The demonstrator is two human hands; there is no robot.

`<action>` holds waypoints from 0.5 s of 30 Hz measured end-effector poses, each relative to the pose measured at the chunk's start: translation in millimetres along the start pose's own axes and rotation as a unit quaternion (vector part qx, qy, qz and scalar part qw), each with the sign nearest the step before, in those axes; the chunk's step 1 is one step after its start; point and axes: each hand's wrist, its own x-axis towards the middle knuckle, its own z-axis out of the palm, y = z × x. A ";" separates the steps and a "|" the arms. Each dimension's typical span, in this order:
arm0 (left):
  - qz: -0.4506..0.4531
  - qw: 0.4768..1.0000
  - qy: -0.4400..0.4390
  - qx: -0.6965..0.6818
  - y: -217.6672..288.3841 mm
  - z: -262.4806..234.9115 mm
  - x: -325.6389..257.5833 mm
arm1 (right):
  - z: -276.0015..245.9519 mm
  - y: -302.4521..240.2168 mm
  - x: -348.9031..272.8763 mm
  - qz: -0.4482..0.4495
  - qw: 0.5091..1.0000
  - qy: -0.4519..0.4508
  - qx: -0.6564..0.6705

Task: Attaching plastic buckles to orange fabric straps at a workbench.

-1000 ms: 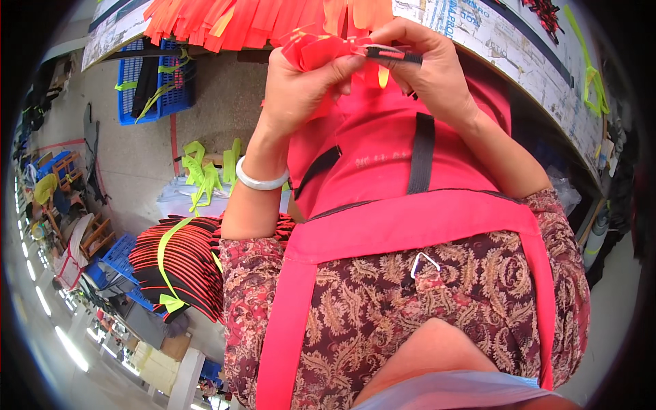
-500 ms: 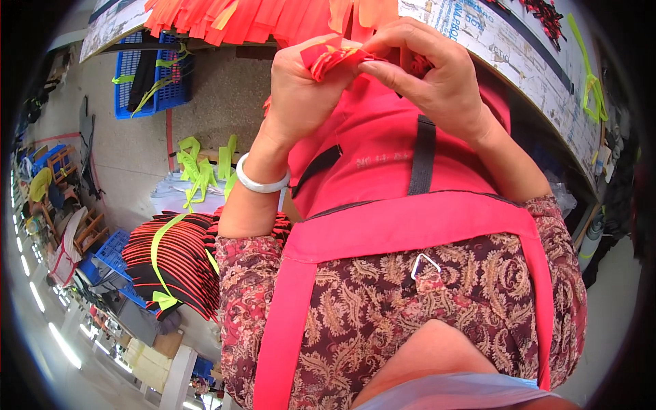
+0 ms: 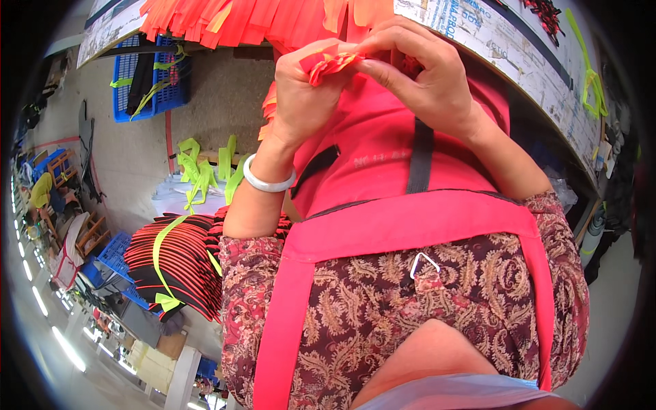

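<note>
Pinching a folded orange fabric strip (image 3: 331,63) between them, the left hand (image 3: 301,96) and right hand (image 3: 424,75) close firmly over a red vest (image 3: 383,157).

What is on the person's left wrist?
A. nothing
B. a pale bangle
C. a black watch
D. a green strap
B: a pale bangle circles the wrist below the left hand, which pinches a folded orange-red strip together with the right hand.
</note>
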 end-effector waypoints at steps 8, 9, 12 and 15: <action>0.021 0.999 -0.023 0.017 4.7 -5.4 2.1 | 1.1 -6.0 -2.8 0.070 0.997 0.004 0.032; 0.047 0.998 -0.015 0.032 7.3 -5.3 3.8 | 3.7 0.4 -1.4 0.044 0.998 0.026 0.037; 0.090 0.992 -0.021 0.088 5.6 -4.5 4.5 | 10.0 4.2 -4.6 0.025 0.996 0.056 0.057; 0.006 0.999 -0.009 0.030 12.4 -5.2 4.5 | 7.2 -2.2 -0.7 0.038 0.995 0.060 0.072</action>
